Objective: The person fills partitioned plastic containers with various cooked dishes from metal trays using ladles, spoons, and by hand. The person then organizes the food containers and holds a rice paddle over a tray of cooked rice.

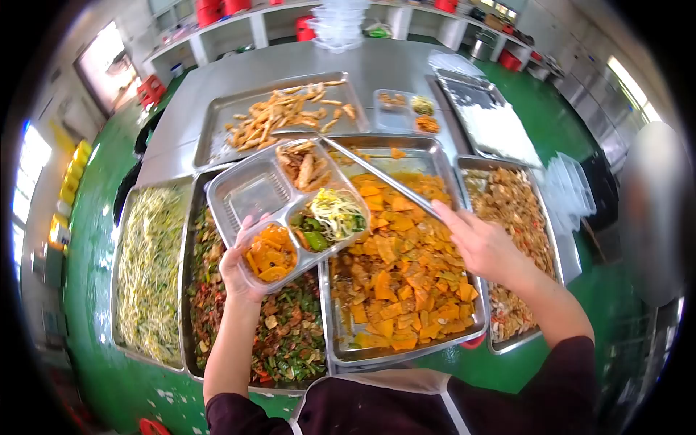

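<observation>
My left hand [243, 264] grips a clear plastic compartment meal tray [250, 194] by its near-left corner, tilted above the food pans. In the tray lie fried strips [304, 168], bean sprouts with green peppers [335, 217] and orange pumpkin slices [270, 254]; its large far-left compartment is bare. My right hand [482, 243] is closed around the handle of a long metal serving spoon [388, 178]. The spoon's head reaches past the tray's far edge, by the pan of fried strips [210, 138]; what it carries, if anything, I cannot make out. Beneath both hands sits a deep pan of pumpkin [444, 163].
At left are a pan of bean sprouts [148, 272] and one of chopped green peppers with meat [286, 341]. To the right stand a pan of a brownish chopped dish [511, 196], a pan of white rice [500, 130] and stacked clear containers [569, 188]. Behind lies a filled tray [406, 111].
</observation>
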`<state>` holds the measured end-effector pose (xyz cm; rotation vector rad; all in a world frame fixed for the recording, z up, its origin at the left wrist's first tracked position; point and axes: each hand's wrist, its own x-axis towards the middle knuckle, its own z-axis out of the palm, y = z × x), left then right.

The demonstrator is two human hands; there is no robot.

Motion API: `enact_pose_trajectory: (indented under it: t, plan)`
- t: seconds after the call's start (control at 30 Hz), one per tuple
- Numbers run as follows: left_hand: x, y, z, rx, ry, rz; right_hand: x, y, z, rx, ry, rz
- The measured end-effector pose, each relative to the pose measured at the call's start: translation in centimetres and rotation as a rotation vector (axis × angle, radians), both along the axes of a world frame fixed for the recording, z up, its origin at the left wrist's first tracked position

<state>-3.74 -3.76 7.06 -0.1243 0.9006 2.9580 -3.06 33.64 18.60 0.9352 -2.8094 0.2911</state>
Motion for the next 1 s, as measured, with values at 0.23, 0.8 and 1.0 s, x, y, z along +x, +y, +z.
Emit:
enact_pose_trajectory:
  t: [0.23, 0.8, 1.0]
  plan:
    - [-1.9, 8.0, 0.3, 0.048, -0.039, 0.050, 1.7, 9.4, -0.9, -0.861, -0.830, -0.240]
    - [9.9, 4.3, -0.9, 0.064, 0.063, 0.247, -19.2, 5.1, -5.5, -1.081, -0.787, -0.406]
    - [11.2, 0.6, -2.1, -0.011, 0.068, 0.366, -26.1, 4.0, -8.5, -0.481, -0.505, -0.738]
